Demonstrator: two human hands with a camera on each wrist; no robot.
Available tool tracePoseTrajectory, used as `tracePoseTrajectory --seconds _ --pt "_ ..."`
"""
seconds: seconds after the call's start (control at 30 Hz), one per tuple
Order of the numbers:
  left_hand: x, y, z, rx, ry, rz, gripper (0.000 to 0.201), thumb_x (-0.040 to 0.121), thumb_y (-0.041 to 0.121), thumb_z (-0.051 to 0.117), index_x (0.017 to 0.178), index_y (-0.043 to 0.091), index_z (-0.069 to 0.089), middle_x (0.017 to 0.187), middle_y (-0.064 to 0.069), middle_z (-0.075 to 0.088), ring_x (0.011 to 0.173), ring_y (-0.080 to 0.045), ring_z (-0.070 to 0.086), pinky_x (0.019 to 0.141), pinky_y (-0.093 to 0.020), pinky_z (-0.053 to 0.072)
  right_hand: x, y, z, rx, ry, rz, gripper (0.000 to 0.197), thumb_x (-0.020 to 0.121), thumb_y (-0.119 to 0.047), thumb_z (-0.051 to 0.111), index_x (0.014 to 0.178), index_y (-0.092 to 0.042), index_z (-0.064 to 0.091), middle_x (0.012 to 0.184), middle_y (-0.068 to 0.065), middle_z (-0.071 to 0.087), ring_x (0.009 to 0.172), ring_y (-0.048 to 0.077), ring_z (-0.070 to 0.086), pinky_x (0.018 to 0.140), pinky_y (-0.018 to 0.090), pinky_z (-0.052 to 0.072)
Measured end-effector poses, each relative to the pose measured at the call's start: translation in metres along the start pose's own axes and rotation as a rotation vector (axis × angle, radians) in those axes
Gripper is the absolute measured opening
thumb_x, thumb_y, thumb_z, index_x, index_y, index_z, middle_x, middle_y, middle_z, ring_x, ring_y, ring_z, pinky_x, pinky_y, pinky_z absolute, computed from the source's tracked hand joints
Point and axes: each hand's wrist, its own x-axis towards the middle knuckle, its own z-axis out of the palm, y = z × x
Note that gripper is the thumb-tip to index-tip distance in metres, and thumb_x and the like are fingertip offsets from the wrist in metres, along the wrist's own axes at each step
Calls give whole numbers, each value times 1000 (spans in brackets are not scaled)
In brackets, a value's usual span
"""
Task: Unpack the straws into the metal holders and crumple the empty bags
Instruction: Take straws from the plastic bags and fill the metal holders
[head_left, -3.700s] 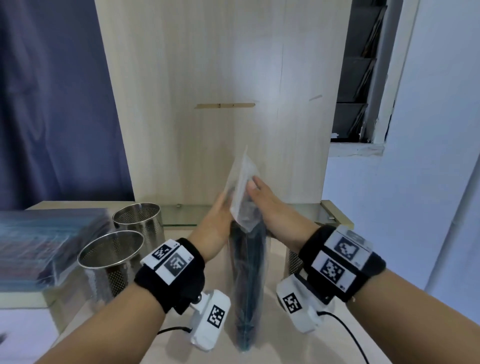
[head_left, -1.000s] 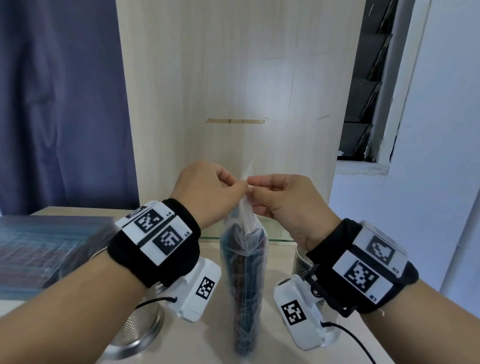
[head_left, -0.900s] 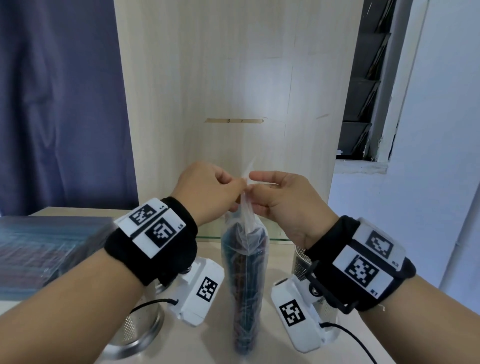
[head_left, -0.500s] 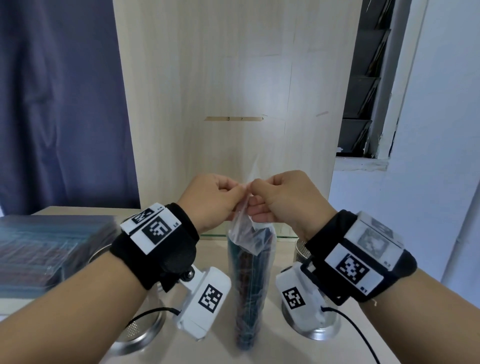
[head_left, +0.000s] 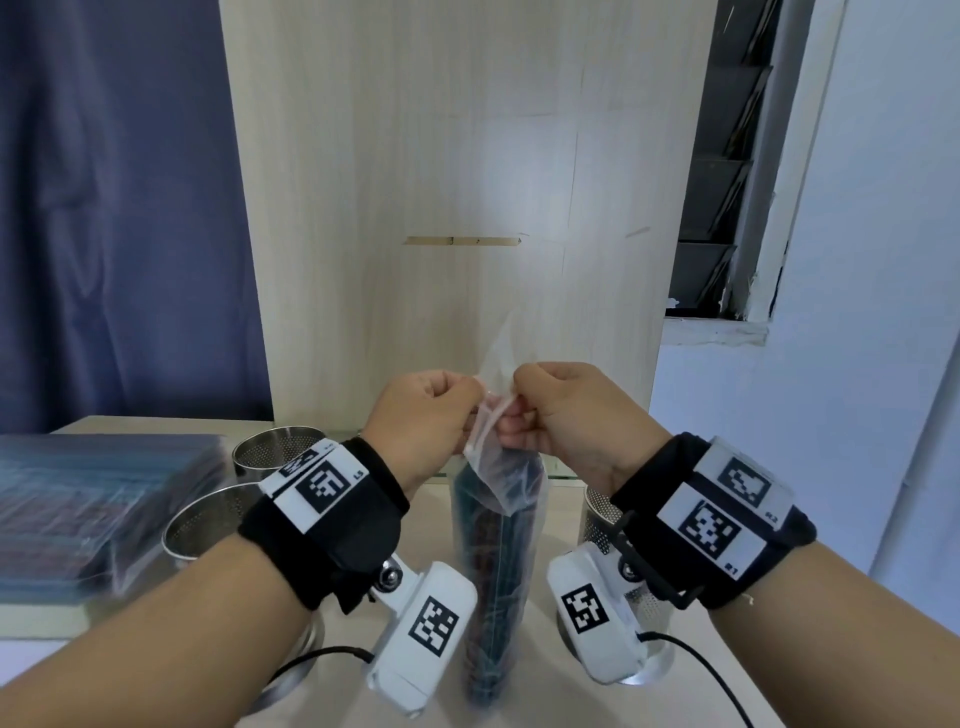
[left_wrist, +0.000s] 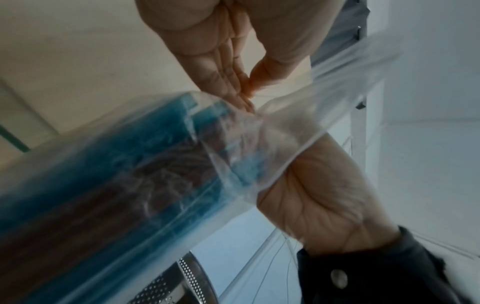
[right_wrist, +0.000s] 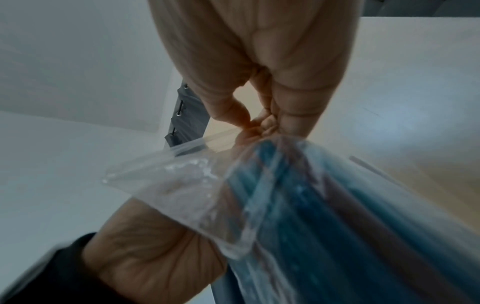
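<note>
Between the two wrists, a clear bag (head_left: 498, 545) stands upright on the bench (head_left: 535, 691). It is thin and crinkly, packed with blue and brown straws (head_left: 491, 571). At its top, the left hand (head_left: 421, 415) and right hand (head_left: 566, 410) each pinch the plastic with curled fingers, knuckles almost touching. Shiny holders with tiny holes stand on both sides: two left (head_left: 208, 525), one right (head_left: 597, 514). Farther left lies a pile of more bags (head_left: 78, 509).

Can't count the straws (head_left: 493, 566) thru the bag (head_left: 501, 499), wrist views too smeared. My left arm hides most of one metal holder (head_left: 208, 525); right wrist cam covers another (head_left: 597, 514).
</note>
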Motion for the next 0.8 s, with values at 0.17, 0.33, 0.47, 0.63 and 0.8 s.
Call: tracePoseTrajectory --seconds 0.17,0.33,0.47,0.63,0.8 --pt "2 -1 -1 13 43 10 12 92 12 61 81 7 63 66 -4 63 53 -10 56 51 -19 48 -2 3 2 63 44 -18 20 95 -9 48 78 -3 56 55 4 60 48 13 60 50 24 55" --pt "1 6 1 36 25 112 14 89 3 64 91 13 55 54 3 58 42 -7 50 41 -16 39 1 -3 1 -54 111 -76 18 93 -13 60 104 -11 46 64 6 62 49 15 59 52 26 54" --pt "3 5 -1 8 40 130 21 91 -8 51 86 10 58 61 -6 59 46 -11 51 42 -18 43 2 -4 -3 -176 138 -159 12 91 -5 54 94 -12 45 63 7 57 46 13 55 55 26 54" --pt "7 3 -1 89 95 93 30 95 4 44 83 14 69 49 9 53 45 -4 54 58 -31 58 4 1 -7 -397 58 -163 23 97 -7 41 85 -10 61 43 -13 42 35 2 35 52 29 42" --pt "9 9 -2 626 119 330 17 88 29 60 75 27 70 68 11 63 65 -10 59 64 -24 48 9 2 -8 -570 106 -222 30 96 -16 44 90 -14 74 37 -14 48 36 2 44 49 17 41"
